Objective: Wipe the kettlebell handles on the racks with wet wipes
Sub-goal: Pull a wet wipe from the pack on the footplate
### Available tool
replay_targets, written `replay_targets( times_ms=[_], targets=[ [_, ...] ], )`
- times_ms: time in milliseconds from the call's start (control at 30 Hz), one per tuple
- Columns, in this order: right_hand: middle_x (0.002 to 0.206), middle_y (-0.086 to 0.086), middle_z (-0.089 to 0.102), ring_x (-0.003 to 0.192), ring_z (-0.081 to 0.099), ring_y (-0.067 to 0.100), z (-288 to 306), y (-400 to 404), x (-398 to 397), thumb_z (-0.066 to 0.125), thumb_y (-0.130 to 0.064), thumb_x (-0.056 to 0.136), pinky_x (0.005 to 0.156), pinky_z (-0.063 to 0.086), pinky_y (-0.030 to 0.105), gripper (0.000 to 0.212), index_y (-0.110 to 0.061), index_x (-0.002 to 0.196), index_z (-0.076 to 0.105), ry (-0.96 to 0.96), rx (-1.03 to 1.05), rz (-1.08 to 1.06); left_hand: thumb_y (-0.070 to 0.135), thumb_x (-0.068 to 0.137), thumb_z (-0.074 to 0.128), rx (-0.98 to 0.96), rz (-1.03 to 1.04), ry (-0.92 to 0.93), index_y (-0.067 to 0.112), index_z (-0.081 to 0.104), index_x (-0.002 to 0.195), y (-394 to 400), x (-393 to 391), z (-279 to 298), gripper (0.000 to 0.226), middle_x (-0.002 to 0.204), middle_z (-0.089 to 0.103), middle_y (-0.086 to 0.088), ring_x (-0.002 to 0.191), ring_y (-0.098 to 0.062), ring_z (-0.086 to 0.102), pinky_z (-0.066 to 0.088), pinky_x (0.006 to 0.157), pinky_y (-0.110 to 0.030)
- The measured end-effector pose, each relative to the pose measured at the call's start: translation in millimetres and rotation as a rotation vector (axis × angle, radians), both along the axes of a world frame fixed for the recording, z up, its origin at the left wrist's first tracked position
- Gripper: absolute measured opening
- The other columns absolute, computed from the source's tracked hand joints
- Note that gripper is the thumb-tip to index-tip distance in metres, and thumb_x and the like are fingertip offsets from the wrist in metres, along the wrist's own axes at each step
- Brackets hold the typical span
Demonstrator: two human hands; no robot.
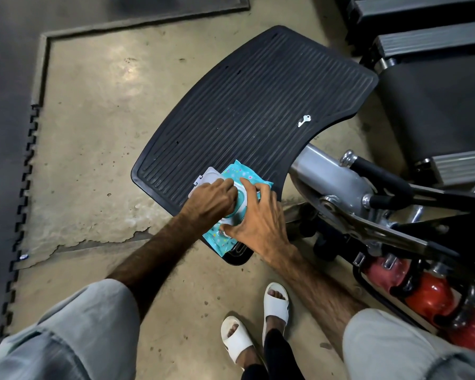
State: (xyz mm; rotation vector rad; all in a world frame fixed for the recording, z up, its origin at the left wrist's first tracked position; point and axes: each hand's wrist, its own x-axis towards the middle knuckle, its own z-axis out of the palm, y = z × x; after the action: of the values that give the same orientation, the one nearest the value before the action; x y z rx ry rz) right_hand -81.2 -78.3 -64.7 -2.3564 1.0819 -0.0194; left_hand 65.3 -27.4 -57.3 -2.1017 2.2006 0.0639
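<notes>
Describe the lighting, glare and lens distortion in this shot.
Head view: soft overhead light, a pale sheen on the concrete floor; the top left corner falls dark; wide-angle bending curves the ribbed platform and the mat edge; the left hand and the wipes pack are sharp.

Black ribbed footplate [258, 105] carries a teal wet-wipes pack [242, 175] w/ lid open at its near edge, plus a small silver key [304, 120] nr the far-right side.
</notes>
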Motion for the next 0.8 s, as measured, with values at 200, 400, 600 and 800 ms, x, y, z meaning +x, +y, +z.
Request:
replay_targets(
  times_ms=[200,400,600,800],
  targets=[
    [0.134,0.004,0.037,0.120,0.043,0.023,-0.2,1.0,-1.8,0.082,-0.061,0.057,0.101,0.045,0.039,0.114,-0.027,0.149,0.022,-0.056,0.006,-0.017,0.010,0.087,0.061,-0.035,0.081,0.208,0.003,0.059,0.086,5.1,4.2,4.1,0.007,0.080,0.057,-0.012,0.066,-0.027,0.057,0.050,0.055,-0.039],
    [0.134,0.004,0.037,0.120,0.043,0.021,-0.5,1.6,-0.6,0.082,-0.060,0.059,0.101,0.044,0.037,0.113,-0.027,0.149,0.022,-0.062,0.009,-0.018,0.026,0.096,0.038,-0.007,0.215,0.386,0.005,0.057,0.097,11.1,4.5,2.4,0.028,0.095,0.055,-0.010,0.082,-0.023,0.053,0.050,0.071,-0.040],
    [0.135,0.003,0.036,0.119,0.042,0.020,-2.6,1.8,-1.4,0.080,-0.062,0.061,0.101,0.043,0.035,0.114,-0.027,0.151,0.019,-0.045,0.009,-0.024,0.032,0.093,0.060,-0.074,0.342,0.483,0.006,0.062,0.102,13.5,1.2,-1.6,0.027,0.097,0.058,-0.008,0.089,-0.021,0.054,0.050,0.072,-0.038],
    [0.134,0.005,0.038,0.118,0.044,0.022,-2.0,2.8,-2.1,0.081,-0.061,0.061,0.100,0.045,0.038,0.114,-0.026,0.151,0.021,-0.063,0.009,-0.032,0.023,0.096,0.053,-0.082,0.394,0.431,0.004,0.060,0.094,10.5,-8.2,-9.3,0.020,0.094,0.056,-0.010,0.088,-0.025,0.051,0.042,0.068,-0.036]
  ],
)
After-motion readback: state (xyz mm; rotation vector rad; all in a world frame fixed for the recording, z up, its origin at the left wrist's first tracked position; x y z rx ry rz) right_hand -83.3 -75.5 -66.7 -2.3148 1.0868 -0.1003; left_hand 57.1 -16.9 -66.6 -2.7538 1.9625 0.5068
